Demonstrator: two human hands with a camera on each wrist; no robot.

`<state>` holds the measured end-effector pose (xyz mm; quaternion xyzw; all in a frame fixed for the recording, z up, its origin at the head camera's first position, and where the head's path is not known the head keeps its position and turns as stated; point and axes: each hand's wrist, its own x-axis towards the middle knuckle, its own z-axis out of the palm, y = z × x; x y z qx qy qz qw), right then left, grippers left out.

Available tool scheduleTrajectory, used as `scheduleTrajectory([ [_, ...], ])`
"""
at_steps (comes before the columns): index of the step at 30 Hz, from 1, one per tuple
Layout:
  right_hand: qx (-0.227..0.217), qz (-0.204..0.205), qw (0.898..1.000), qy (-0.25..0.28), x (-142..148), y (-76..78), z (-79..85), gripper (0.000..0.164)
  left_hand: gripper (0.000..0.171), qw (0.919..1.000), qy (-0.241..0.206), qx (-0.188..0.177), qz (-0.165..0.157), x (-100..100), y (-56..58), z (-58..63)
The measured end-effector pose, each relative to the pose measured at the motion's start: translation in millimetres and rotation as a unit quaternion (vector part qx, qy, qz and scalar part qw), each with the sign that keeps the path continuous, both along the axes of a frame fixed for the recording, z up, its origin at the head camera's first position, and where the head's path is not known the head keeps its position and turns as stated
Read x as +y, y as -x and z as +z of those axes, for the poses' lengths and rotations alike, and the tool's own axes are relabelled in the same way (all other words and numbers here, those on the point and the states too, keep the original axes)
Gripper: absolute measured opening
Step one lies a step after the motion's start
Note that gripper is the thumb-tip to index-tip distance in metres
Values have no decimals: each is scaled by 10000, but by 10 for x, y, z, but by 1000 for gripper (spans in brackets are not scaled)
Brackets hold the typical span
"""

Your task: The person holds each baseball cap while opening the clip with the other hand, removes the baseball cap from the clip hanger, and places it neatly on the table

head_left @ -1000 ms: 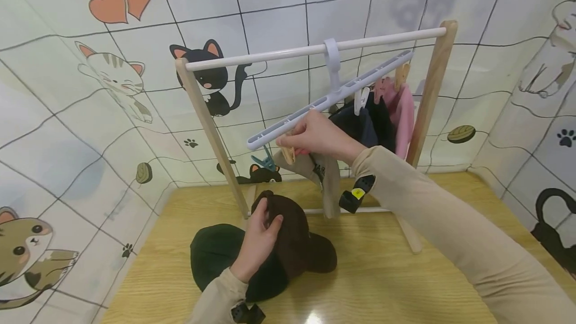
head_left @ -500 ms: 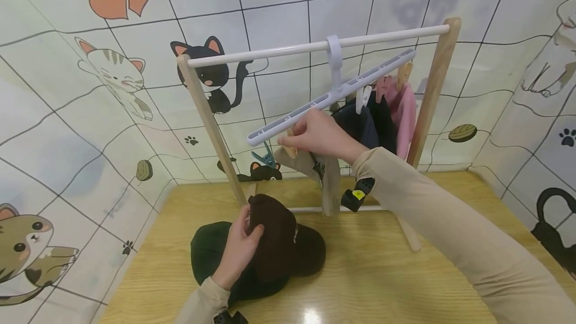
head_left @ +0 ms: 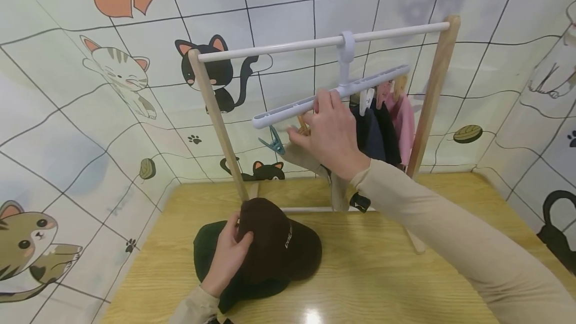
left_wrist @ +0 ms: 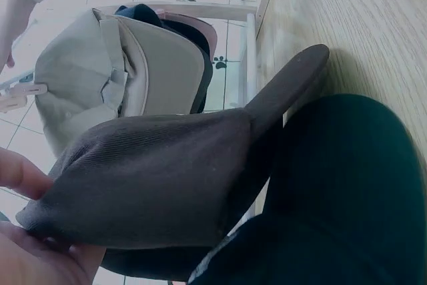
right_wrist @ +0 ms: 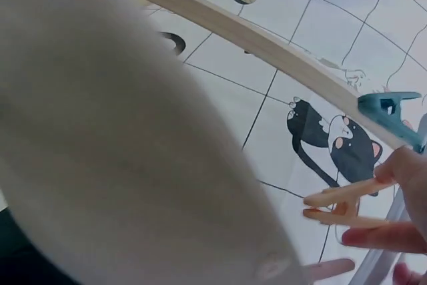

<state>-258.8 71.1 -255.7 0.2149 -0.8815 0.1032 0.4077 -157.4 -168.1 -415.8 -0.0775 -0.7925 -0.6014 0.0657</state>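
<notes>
My left hand (head_left: 227,254) pinches the edge of a dark brown baseball cap (head_left: 265,244), thumb on its outside. The brim points right, with pale lettering showing on the front. Beneath it, a dark green cap (head_left: 208,251) lies on the table. My right hand (head_left: 330,131) is up at the white clip hanger (head_left: 288,111), fingers over its bar. In the right wrist view its thumb and finger pinch a tan clothespin (right_wrist: 347,201). Just behind that hand hangs a beige cap (left_wrist: 160,65), partly hidden in the head view. A teal clothespin (head_left: 273,141) dangles at the hanger's left end.
The hanger hooks over the white rail (head_left: 279,49) of a wooden rack (head_left: 434,94) standing on the wood-grain table (head_left: 369,274). Dark caps (head_left: 375,134) and a pink cap (head_left: 402,124) hang on the hanger's right half. A cat-patterned backdrop (head_left: 288,4) encloses the table.
My left hand has drawn the brown cap slightly left, turning its lettering into view. My right hand has shifted right, its fingers now over the hanger bar; the hanger has swung a little.
</notes>
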Motion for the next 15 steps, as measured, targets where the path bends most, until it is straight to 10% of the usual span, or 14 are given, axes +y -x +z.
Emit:
scheduleTrajectory([
  [15,-288,1364,9900,192,154,142,94,35,30,9995,122,-8,296,-220,-45,41],
])
